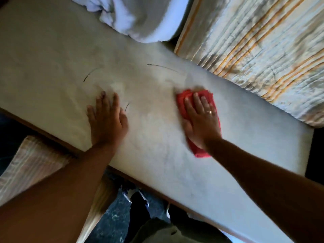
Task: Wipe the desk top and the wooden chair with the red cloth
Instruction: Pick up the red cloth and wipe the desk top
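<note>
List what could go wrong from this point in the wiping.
The red cloth is bunched under the right hand, so strokes may skip areas. The dark curved marks might not come off. The white bundle lies on the desk at its far edge, so that patch could stay unwiped.

Red cloth (pixel 182 104) bunched flat on pale scuffed desk top (pixel 52 55), toward its right

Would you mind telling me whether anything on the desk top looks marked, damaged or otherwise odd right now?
Yes: thin dark curved lines mark the desk top, one beyond the left hand, a longer one beyond the red cloth under the right hand. Whether they are scratches or pen marks is unclear.
</note>
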Demonstrator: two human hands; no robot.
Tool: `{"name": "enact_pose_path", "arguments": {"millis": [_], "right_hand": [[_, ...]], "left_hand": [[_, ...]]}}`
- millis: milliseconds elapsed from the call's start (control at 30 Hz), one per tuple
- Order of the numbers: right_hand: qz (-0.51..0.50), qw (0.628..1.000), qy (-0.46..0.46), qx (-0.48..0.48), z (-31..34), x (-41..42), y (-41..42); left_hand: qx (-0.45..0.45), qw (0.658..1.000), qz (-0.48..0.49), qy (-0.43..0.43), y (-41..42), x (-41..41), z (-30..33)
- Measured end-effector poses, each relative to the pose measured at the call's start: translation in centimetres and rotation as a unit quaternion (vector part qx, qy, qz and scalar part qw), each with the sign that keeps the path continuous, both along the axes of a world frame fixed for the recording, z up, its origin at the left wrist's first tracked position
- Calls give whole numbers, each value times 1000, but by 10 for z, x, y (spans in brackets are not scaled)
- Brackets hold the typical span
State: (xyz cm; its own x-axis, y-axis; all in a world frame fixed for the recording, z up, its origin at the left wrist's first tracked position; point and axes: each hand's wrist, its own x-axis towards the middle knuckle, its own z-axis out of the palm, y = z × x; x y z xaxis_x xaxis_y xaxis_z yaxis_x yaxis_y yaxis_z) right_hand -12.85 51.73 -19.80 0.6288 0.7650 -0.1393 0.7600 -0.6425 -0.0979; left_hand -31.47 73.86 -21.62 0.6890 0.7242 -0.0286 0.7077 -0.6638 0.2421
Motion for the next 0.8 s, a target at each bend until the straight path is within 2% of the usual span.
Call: {"name": "enact_pose_path", "arguments": {"millis": [100,200,267,367,433,500,567,633,700,767,800], "right_hand": [[221,974,49,-10,-2,-104,-33],[336,938,76,-18,0,-81,-36],[292,955,49,-25,-1,-30,-6],[85,996,-11,-13,-2,49,65],[-58,998,-36,-4,1,80,117],[-141,989,-35,7,4,79,167],[-100,995,-21,21,0,39,201],[38,999,3,37,-7,-26,213],[159,986,40,40,-5,-76,199],[192,979,63,40,-1,-64,177],[159,985,44,50,-1,-43,168]], "left_hand": [[-14,1000,4,-19,-2,-2,6],[-46,997,0,-54,8,-5,11],[-36,996,-41,-69,35,-4,12],[20,999,-14,-47,120,-7,11],[64,997,36,-12,180,-22,8],[76,995,57,23,215,-36,3],[60,996,60,27,225,-38,-4],[50,997,53,15,227,-35,-7],[38,998,52,9,228,-37,-5],[29,998,48,9,226,-39,-4],[28,999,46,7,226,-38,-3]]}}
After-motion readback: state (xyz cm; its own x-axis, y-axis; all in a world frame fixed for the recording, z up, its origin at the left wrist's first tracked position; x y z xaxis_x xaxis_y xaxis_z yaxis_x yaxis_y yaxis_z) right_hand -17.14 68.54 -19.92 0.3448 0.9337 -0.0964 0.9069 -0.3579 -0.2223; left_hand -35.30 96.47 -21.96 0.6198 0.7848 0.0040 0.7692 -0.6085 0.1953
